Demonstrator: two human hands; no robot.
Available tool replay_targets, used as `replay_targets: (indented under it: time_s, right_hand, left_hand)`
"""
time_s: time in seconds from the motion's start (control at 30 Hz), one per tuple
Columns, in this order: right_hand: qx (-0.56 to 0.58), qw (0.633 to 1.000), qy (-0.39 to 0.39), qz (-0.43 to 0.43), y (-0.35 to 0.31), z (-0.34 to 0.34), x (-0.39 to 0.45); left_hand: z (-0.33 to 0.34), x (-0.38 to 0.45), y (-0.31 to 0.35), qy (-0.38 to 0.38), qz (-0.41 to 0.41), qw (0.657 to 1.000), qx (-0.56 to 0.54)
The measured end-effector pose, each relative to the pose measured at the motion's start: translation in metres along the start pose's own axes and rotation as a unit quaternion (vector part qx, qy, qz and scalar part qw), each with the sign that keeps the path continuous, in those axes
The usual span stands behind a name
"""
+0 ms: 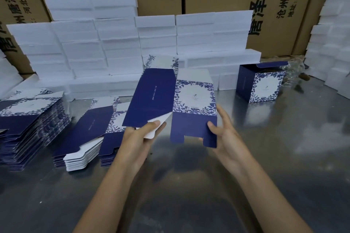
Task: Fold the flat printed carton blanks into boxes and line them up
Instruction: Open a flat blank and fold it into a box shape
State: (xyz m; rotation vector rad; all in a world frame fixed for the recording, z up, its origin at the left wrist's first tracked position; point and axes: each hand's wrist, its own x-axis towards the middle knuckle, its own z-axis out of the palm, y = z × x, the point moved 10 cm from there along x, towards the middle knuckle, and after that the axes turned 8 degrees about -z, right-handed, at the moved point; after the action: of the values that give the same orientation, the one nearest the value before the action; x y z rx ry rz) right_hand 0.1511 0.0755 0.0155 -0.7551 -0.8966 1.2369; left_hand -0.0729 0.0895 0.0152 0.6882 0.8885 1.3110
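Carton blank (176, 98), printed in navy with a blue floral panel, was held in the air above the steel table (284, 157), between both hands and partly opened into a sleeve. The left hand (140, 136) pinched the lower edge of the plain navy panel, its thumb over a white inner flap. The right hand (221, 130) grasped the notched bottom flap under the floral panel, thumb on the front and fingers behind.

To do this step well, I judged, the hands should push the two side creases toward each other until the sleeve stood square, and only then fold the bottom flaps (small ones first, I suppose).

One finished box (262, 83) stood at the far right of the table with its lid flap up; what was inside could not be seen. Flat blanks waited in two stacks (34, 119) at the left. White boxes (121, 43) were piled behind, all closed.
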Motion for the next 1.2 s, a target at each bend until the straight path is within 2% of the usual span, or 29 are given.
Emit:
replay_targets:
  time_s: [0.07,0.1,0.17,0.2,0.33,0.4,0.47,0.57,0.6,0.63,0.67,0.73,0.77,0.87,0.93,0.97,1.03,1.1,1.2]
  right_hand:
    - [-0.004,1.0,-0.005,0.023,0.004,0.0,-0.002]
    - [-0.01,0.999,0.001,0.034,0.007,-0.003,-0.002]
    - [-0.047,0.998,0.001,0.04,0.007,-0.006,-0.002]
    - [-0.069,0.997,-0.007,0.038,0.005,-0.005,-0.001]
    - [-0.03,0.998,-0.015,0.056,0.004,-0.006,0.001]
    - [0.041,0.996,-0.05,0.064,0.002,0.003,-0.001]
    - [0.132,0.988,-0.048,0.062,-0.001,0.007,-0.005]
    - [0.12,0.99,0.012,0.068,0.002,-0.009,-0.006]
    - [0.104,0.991,0.033,0.08,0.004,-0.016,-0.006]
    - [0.089,0.991,0.05,0.09,0.006,-0.023,-0.006]
    - [0.075,0.991,0.057,0.099,0.007,-0.027,-0.006]
    - [0.054,0.991,0.058,0.11,0.008,-0.034,-0.007]
    - [0.048,0.991,0.056,0.111,0.007,-0.036,-0.007]
    - [0.044,0.991,0.033,0.125,0.01,-0.037,-0.008]
    - [0.043,0.988,0.01,0.145,0.013,-0.034,-0.01]
    - [0.04,0.988,-0.004,0.152,0.015,-0.032,-0.011]
    - [0.032,0.986,-0.036,0.159,0.016,-0.028,-0.013]
    - [0.02,0.987,-0.051,0.151,0.013,-0.026,-0.013]
    - [-0.003,0.995,-0.056,0.088,0.003,-0.028,-0.004]
  left_hand:
    - [0.0,-0.006,0.009,0.024,0.037,0.995,0.09]
    - [0.002,-0.009,0.016,0.042,0.078,0.982,0.166]
    - [0.009,-0.018,0.03,0.086,0.162,0.934,0.306]
    - [0.018,-0.023,0.035,0.091,0.197,0.915,0.341]
    - [0.057,-0.04,0.03,-0.007,0.299,0.852,0.43]
    - [0.063,-0.042,0.021,-0.027,0.321,0.808,0.493]
    - [0.066,-0.04,0.012,-0.024,0.327,0.754,0.569]
    - [0.069,-0.035,0.001,-0.014,0.299,0.682,0.667]
    - [0.068,-0.033,-0.003,-0.02,0.288,0.67,0.684]
    - [0.067,-0.031,-0.007,-0.034,0.272,0.676,0.684]
    - [0.064,-0.029,-0.009,-0.05,0.25,0.708,0.659]
    - [0.056,-0.024,-0.002,-0.063,0.196,0.822,0.531]
    - [0.049,-0.022,0.006,-0.048,0.184,0.869,0.457]
    - [0.018,-0.016,0.027,0.042,0.158,0.927,0.336]
    - [-0.002,-0.007,0.018,0.04,0.069,0.97,0.228]
    - [-0.005,-0.004,0.009,0.011,0.022,0.983,0.182]
    - [0.001,-0.005,-0.001,-0.047,-0.024,0.987,0.153]
    - [0.002,-0.005,-0.001,-0.06,-0.022,0.984,0.164]
    - [0.004,-0.006,0.007,-0.058,0.003,0.982,0.182]
